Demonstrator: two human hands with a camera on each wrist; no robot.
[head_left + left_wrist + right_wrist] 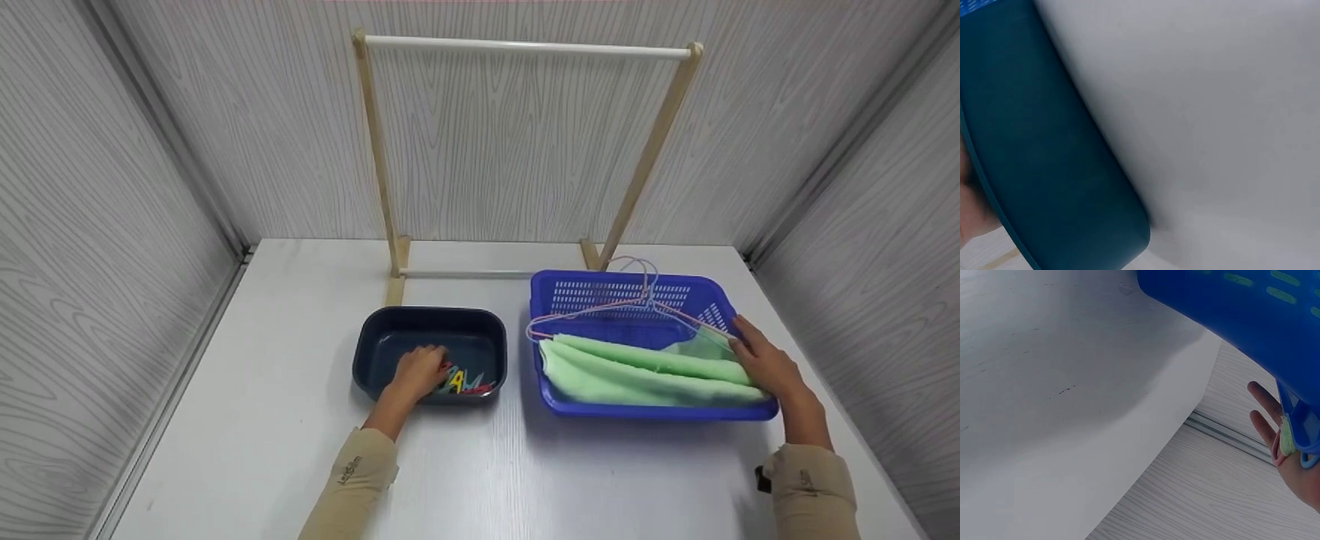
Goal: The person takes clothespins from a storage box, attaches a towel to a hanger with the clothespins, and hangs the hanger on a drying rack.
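Observation:
My left hand (420,369) reaches into a dark blue-green tub (367,349), beside several coloured clothespins (459,381). Its fingertips are hidden, so a grip on a clothespin cannot be made out. In the left wrist view, the tub's outer wall (1055,140) covers most of that hand. My right hand (769,366) lies at the right rim of a blue basket (667,412), touching hanger ends and cloth. The right wrist view shows two of its fingers (1264,405) extended past the rim. Light green cloth (652,375) and pink and blue hangers (600,309) lie across the basket.
Behind the tub and basket stands a wooden rack with a white top bar (525,47) and a low crossbar (472,274). The white table (285,337) is enclosed by wood-patterned panels (487,150) at the back and both sides.

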